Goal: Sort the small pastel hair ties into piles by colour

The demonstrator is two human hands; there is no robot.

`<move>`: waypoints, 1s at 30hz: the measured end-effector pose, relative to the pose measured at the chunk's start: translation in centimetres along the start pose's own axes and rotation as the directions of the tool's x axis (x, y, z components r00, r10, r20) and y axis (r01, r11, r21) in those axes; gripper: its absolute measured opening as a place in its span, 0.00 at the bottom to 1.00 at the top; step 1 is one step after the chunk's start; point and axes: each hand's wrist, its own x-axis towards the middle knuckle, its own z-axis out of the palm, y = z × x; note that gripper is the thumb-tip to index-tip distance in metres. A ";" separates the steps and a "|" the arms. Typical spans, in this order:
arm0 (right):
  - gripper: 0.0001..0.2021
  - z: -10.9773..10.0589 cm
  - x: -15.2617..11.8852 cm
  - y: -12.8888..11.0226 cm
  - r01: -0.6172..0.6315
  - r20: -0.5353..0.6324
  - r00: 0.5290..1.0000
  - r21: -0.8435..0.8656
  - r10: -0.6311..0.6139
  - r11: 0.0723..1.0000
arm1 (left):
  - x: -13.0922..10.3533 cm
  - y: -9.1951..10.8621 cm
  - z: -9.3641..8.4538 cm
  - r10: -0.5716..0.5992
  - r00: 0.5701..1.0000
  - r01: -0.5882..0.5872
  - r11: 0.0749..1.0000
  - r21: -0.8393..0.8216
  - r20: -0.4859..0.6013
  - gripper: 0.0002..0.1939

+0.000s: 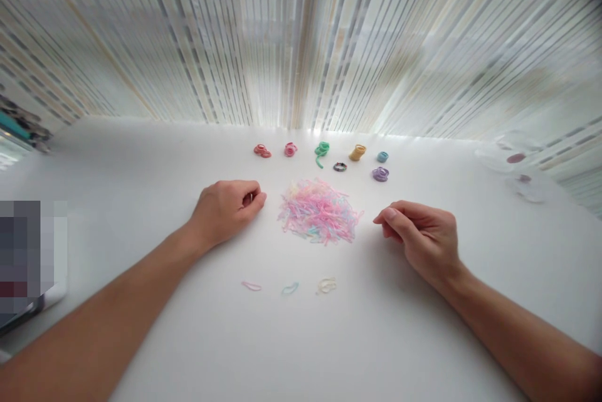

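Observation:
A loose pile of small pastel rubber bands point(322, 214), mostly pink with some blue and yellow, lies on the white table point(226, 345). Left of it, my left hand point(230, 204) rests on the tabletop in a loose fist, with no object visible in it. On the pile's right, my right hand point(421, 232) has thumb and forefinger pressed together; anything between them is too small to make out. Nearer me lie a pink rubber band point(251, 286), a light blue rubber band point(290, 288) and a small cream-coloured cluster of bands point(326, 286), apart from both hands.
Behind the pile sit coiled bundles: red point(262, 151), pink point(290, 149), green point(322, 150), yellow point(357, 152), blue point(382, 156) and purple point(380, 174). A dark beaded ring point(340, 167) lies among them. Clear plastic containers point(515, 157) stand far right; a striped curtain point(301, 38) hangs behind.

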 end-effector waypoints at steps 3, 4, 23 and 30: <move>0.14 0.0 0.0 0.0 -0.008 -0.010 1.000 -0.005 0.008 1.000 | 0.0 0.1 0.1 0.002 1.000 -0.002 1.000 -0.010 -0.006 0.18; 0.14 0.0 0.0 0.0 -0.008 -0.014 1.000 -0.010 0.008 1.000 | 0.0 0.1 0.1 -0.001 1.000 0.001 1.000 -0.012 -0.007 0.18; 0.08 2.8 -0.9 -4.0 0.346 0.151 0.934 -0.155 -0.324 0.925 | 0.0 0.1 0.2 -0.003 1.000 0.003 1.000 0.004 -0.001 0.18; 0.05 5.1 -1.0 -4.5 0.453 0.237 0.880 -0.161 -0.411 0.877 | 0.1 0.1 0.4 0.002 1.000 -0.002 1.000 0.004 -0.005 0.19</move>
